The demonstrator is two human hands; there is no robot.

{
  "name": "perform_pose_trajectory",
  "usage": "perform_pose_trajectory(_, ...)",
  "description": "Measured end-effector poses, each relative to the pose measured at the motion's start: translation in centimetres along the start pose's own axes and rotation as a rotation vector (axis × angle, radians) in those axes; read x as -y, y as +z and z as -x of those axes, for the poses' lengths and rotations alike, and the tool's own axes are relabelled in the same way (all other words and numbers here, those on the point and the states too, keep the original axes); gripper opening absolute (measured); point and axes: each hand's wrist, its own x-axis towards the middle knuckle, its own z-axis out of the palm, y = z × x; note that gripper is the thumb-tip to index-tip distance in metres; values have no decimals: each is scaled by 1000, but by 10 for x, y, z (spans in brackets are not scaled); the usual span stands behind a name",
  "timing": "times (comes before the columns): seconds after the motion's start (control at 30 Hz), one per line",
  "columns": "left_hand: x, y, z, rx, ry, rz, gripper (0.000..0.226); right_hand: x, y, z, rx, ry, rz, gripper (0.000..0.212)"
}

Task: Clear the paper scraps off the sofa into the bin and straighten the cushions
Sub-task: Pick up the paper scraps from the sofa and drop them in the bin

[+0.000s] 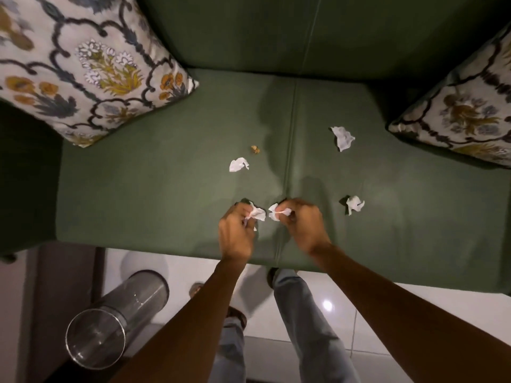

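Hands low over green sofa seat [171, 194], near front edge. Left hand [236, 230] pinching white scrap [257, 213] at fingertips; right hand [302, 225] pinching second scrap [276, 214]. Three white scraps [343, 138] plus small brown bit [255, 150] loose beyond. Bin [110, 324] on floor, lower left.

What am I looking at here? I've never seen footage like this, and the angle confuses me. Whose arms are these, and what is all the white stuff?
The one picture comes from a camera worn on a person's head, looking down, so the arms are the wearer's own; there is no machine. The person stands before a green sofa. The left hand pinches one crumpled paper scrap, and the right hand pinches another. Three more white scraps and a small brown bit lie loose on the seat. A patterned cushion leans at each end, the other at the right. The see-through bin stands on the floor at lower left.
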Motion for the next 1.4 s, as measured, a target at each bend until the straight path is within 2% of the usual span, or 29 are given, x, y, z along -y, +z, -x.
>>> perform_pose_trajectory(0.1,26,-26,14,-58,-64,56,19,24,22,13,-5,-35,-12,14)
perform_pose_trajectory(0.2,67,-58,35,-93,-96,115,21,53,57,29,143,-72,49,21)
perform_pose_trajectory(0.3,118,-91,64,-143,-144,83,11,80,103,49,209,-72,65,27)
perform_pose_trajectory(0.47,217,-149,118,-257,-300,20,16,131,204,97,271,-47,59,25)
perform_pose_trajectory(0.7,373,-223,194,-423,-578,150,14,181,374,187,421,-73,-85,21)
perform_pose_trajectory(0.83,439,-242,220,-411,-650,176,11,199,453,211,450,-113,-14,21)
perform_pose_trajectory(0.9,470,-246,225,-456,-695,222,11,212,485,215,474,-167,34,20)
perform_pose_trajectory(1.0,497,-249,217,-573,-749,299,11,219,517,219,536,-247,44,34)
perform_pose_trajectory(1.07,509,-249,208,-597,-760,324,18,219,531,225,570,-313,82,34)
perform_pose_trajectory(1.2,514,-242,202,-458,-708,284,45,214,537,235,588,-328,141,63)
perform_pose_trajectory(1.4,504,-236,214,-348,-652,172,51,199,518,228,662,-291,220,75)
